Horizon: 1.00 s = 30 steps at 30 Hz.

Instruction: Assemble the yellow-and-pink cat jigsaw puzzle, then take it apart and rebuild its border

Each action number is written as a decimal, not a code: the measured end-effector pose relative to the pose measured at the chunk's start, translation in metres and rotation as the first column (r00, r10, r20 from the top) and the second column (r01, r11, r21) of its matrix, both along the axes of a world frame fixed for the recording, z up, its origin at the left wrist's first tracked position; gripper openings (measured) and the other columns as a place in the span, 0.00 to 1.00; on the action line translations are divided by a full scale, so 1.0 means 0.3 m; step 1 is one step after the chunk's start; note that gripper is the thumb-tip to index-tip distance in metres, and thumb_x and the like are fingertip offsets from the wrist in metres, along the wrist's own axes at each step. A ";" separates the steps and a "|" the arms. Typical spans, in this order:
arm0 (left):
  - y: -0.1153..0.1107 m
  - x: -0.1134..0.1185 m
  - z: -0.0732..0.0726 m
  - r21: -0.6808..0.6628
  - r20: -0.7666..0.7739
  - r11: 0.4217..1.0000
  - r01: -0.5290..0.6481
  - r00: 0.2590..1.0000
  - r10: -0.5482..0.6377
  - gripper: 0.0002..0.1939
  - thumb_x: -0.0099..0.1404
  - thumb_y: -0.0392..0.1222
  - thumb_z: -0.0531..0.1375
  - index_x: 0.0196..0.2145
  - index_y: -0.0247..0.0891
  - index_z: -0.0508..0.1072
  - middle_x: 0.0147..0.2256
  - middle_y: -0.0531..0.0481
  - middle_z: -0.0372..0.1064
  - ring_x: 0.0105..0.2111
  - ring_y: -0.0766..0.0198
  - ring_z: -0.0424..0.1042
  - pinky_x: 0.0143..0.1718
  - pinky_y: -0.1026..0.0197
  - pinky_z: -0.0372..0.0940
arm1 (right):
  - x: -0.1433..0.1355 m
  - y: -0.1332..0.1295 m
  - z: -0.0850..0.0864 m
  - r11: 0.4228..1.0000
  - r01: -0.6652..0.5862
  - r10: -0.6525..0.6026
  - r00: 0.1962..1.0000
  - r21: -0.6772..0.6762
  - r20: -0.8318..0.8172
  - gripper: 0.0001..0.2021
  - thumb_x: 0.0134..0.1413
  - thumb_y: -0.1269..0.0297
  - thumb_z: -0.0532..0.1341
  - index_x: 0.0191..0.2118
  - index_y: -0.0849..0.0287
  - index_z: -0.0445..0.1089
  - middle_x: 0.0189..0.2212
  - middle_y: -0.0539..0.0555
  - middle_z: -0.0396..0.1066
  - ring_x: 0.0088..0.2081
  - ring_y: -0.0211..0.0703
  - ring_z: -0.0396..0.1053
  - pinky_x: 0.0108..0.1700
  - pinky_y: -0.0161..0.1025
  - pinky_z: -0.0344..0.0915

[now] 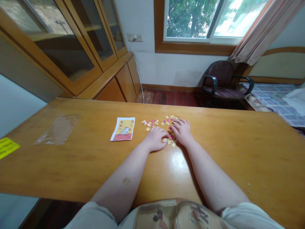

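Small jigsaw puzzle pieces, yellow, pink and pale, lie loosely spread on the wooden table. My left hand rests palm down at the left of the nearer pieces, its fingers loosely curved and apart from the thumb. On the right side of the same pieces, my right hand lies with its fingers spread, touching or just above some of them. Neither hand visibly grips a piece, though what is under the fingers is hidden. Left of the hands lies a picture card with a white cartoon animal on yellow and red.
A crumpled clear plastic bag lies at the table's left, near a yellow label at the edge. Beyond the table stand a glass-door cabinet on the left and a dark armchair on the right, beside a bed.
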<state>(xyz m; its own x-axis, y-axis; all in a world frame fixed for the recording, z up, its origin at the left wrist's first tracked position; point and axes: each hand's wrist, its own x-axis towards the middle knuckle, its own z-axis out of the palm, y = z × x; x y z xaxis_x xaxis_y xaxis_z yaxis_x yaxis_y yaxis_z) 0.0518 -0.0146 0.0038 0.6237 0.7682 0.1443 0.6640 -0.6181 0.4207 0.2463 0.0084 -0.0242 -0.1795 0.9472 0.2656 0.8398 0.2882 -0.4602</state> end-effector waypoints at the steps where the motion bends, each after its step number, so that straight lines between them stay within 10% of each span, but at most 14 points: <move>1: -0.004 0.000 0.003 0.005 -0.008 1.000 0.001 1.000 -0.001 0.10 0.57 0.43 0.61 0.39 0.44 0.75 0.38 0.50 0.71 0.44 0.56 0.65 0.52 0.52 0.57 | 0.001 0.002 -0.003 1.000 -0.002 0.002 1.000 0.015 -0.016 0.15 0.62 0.56 0.53 0.38 0.52 0.77 0.53 0.52 0.69 0.59 0.55 0.55 0.62 0.62 0.39; 13: 0.011 0.005 -0.018 -0.004 -0.009 0.995 -0.097 0.995 0.097 0.04 0.59 0.41 0.59 0.33 0.41 0.73 0.34 0.50 0.72 0.39 0.58 0.68 0.46 0.55 0.60 | 0.007 0.012 -0.013 0.997 -0.033 0.041 0.993 0.076 -0.111 0.13 0.60 0.55 0.55 0.35 0.53 0.76 0.49 0.54 0.72 0.55 0.53 0.59 0.60 0.60 0.44; 21: 0.045 -0.024 -0.034 0.080 -0.018 0.873 -0.481 0.875 0.484 0.05 0.62 0.40 0.59 0.32 0.42 0.75 0.36 0.48 0.74 0.41 0.54 0.68 0.42 0.53 0.61 | 0.005 0.012 -0.008 0.997 -0.036 0.044 0.992 0.071 -0.120 0.13 0.61 0.56 0.55 0.34 0.54 0.76 0.48 0.54 0.72 0.53 0.52 0.61 0.60 0.57 0.47; 30: 0.018 -0.012 -0.030 0.131 -0.062 0.908 -0.398 0.911 0.408 0.05 0.59 0.40 0.59 0.34 0.42 0.74 0.37 0.48 0.73 0.41 0.53 0.68 0.43 0.52 0.62 | 0.006 0.015 -0.011 0.996 -0.041 0.052 0.988 0.077 -0.144 0.13 0.60 0.56 0.55 0.34 0.53 0.76 0.47 0.55 0.72 0.53 0.52 0.62 0.59 0.57 0.48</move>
